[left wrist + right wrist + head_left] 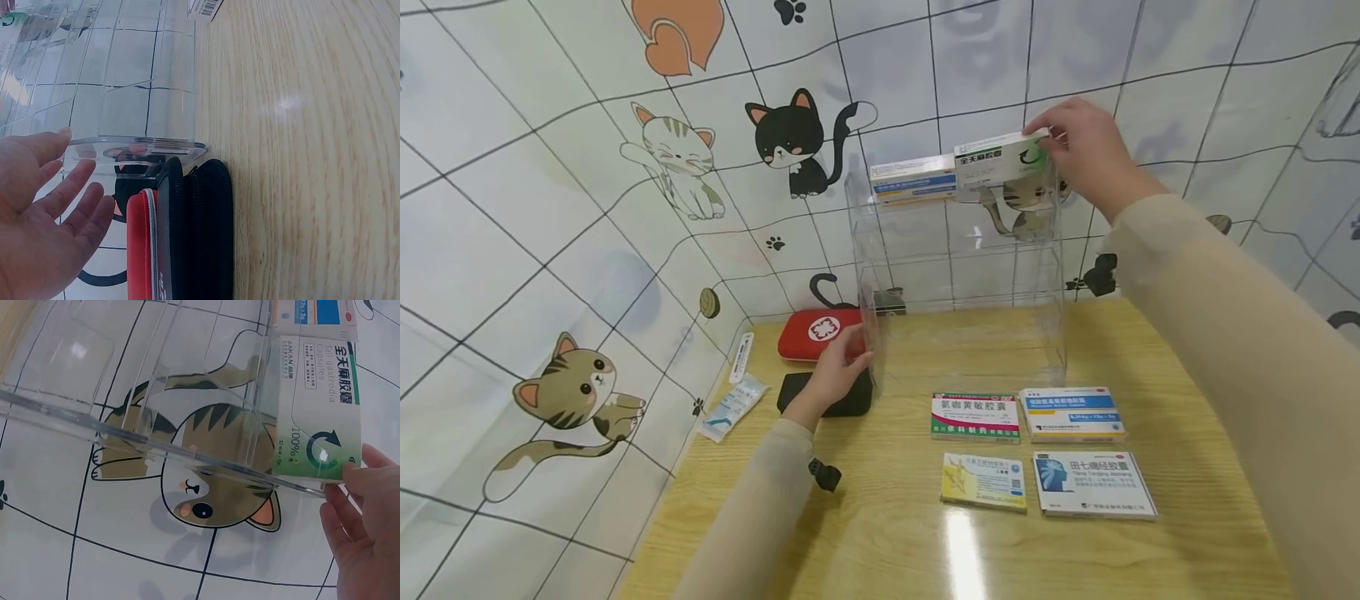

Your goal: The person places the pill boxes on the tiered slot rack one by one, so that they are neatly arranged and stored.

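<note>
A clear acrylic tiered rack (962, 333) stands against the wall at the back of the table. On its top tier, my right hand (1086, 150) pinches the right end of a white and green medicine box (1000, 162), lettered "Tall gastrodia Capsules" in the right wrist view. That box sits beside a blue, white and orange medicine box (913, 179) on the same tier. My left hand (835, 371) is at the rack's left side panel, fingers loosely extended and thumb at the panel edge (144, 140). The lower tiers show through the clear plastic.
Several medicine boxes lie before the rack, including a green and pink box (975, 417), a blue and white box (1072, 414), a yellow box (983, 482) and a white box (1094, 485). Left are a red case (808, 333), a black pouch (850, 400), a packet (732, 407) and a thermometer-like strip (741, 358).
</note>
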`<state>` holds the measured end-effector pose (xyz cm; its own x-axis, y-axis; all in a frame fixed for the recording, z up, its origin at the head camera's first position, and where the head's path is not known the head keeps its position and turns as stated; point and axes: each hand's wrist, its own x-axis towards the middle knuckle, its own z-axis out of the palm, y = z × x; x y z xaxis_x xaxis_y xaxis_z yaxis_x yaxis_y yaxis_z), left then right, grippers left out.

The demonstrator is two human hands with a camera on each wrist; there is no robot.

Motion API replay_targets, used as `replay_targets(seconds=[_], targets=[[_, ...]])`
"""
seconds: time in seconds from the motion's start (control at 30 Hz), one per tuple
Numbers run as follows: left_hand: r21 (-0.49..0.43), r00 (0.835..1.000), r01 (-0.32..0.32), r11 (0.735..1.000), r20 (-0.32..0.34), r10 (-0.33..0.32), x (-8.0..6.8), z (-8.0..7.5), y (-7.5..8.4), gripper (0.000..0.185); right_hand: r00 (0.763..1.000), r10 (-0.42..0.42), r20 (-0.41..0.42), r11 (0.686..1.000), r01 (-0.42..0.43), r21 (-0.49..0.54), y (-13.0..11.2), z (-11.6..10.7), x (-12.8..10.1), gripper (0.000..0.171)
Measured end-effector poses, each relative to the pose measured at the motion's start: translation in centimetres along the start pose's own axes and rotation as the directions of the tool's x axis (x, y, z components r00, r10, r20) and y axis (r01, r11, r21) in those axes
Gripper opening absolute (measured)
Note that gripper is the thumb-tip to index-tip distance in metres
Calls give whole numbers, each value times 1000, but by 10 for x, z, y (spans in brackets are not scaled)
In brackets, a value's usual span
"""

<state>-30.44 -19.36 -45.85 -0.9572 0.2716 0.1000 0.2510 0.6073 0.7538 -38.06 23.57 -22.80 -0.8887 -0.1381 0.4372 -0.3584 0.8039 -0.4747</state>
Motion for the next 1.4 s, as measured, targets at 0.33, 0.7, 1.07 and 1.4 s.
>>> replay_targets(seconds=[0.33, 0.7, 1.07, 1.4], targets=[[2, 1000, 8, 1000, -10, -8, -3, -1, 4, 59, 998, 4, 70, 1000, -3, -23, -1, 5, 1, 36], [-17, 1000, 14, 1000, 19, -13, -4, 4, 3, 59, 1000, -14, -22, 999, 15, 29, 11, 2, -43, 50], [-16, 1000, 14, 1000, 1, -14, -1, -2, 0, 58, 999, 33, 37, 999, -34, 38, 62, 36, -170, 47], [-14, 999, 32, 999, 7, -32, -1, 0, 4, 59, 964, 36, 264, 996, -58, 74, 111, 80, -264, 39]])
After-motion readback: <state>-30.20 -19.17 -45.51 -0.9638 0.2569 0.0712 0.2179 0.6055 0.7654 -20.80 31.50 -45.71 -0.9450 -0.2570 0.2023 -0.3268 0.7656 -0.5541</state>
